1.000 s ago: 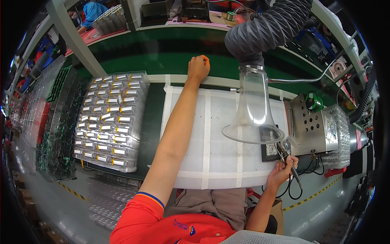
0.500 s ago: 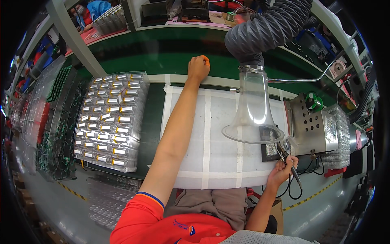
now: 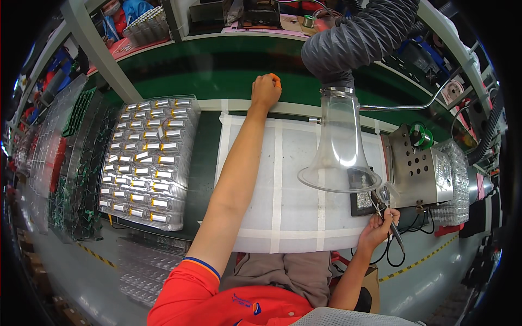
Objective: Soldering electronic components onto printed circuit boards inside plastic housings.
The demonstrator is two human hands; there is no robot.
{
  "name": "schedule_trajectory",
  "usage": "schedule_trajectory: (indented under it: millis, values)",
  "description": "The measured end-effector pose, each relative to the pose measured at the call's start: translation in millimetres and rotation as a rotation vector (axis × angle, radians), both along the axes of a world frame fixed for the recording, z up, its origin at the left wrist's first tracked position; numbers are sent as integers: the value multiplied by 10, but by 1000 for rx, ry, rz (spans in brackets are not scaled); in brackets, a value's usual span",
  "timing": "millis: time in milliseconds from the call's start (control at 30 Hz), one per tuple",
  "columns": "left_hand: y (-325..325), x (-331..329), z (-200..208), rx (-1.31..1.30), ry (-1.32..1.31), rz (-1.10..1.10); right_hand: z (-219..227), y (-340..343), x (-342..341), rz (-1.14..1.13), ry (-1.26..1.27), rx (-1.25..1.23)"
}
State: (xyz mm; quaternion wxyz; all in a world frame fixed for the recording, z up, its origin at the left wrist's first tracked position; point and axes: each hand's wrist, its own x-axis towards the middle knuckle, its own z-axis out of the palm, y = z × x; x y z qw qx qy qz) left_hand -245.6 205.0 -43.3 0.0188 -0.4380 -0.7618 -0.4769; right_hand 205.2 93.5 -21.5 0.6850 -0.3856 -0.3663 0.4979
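My left hand (image 3: 265, 91) reaches far forward over the green conveyor belt (image 3: 217, 70), just beyond the work mat's far edge. Its fingers are curled closed and orange finger covers show on them; whatever they may hold is hidden. At the right front corner of the white mat (image 3: 296, 179), my right hand (image 3: 374, 230) is closed at a soldering iron (image 3: 397, 237) with a dark handle and a cable. The iron's upper end lies against its stand beside a small black tray (image 3: 361, 201). A clear funnel-shaped fume hood (image 3: 341, 141) hangs above the mat.
Left of the mat stands a stack of clear trays (image 3: 147, 163) filled with small silver-and-yellow battery-like pieces. To the right are a perforated metal box (image 3: 416, 168), a green solder spool (image 3: 421, 136) and more clear trays (image 3: 451, 185). A grey duct (image 3: 359, 43) hangs overhead.
Both my hands stay in nearly the same places. At the far upper left, another person has shifted slightly.
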Motion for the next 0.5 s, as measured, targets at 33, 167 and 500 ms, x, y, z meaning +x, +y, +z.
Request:
schedule_trajectory:
  millis: [33,167,500]
  values:
    - [-5,2,3,1,-5,-3,-5,5,0,-11,-9,1]
    - [-13,16,16,-21,-17,11,-20,11,9,-11,-4,0]
    - [-1,-10,3,-4,24,8,-9,-1,5,-5,-3,-15]
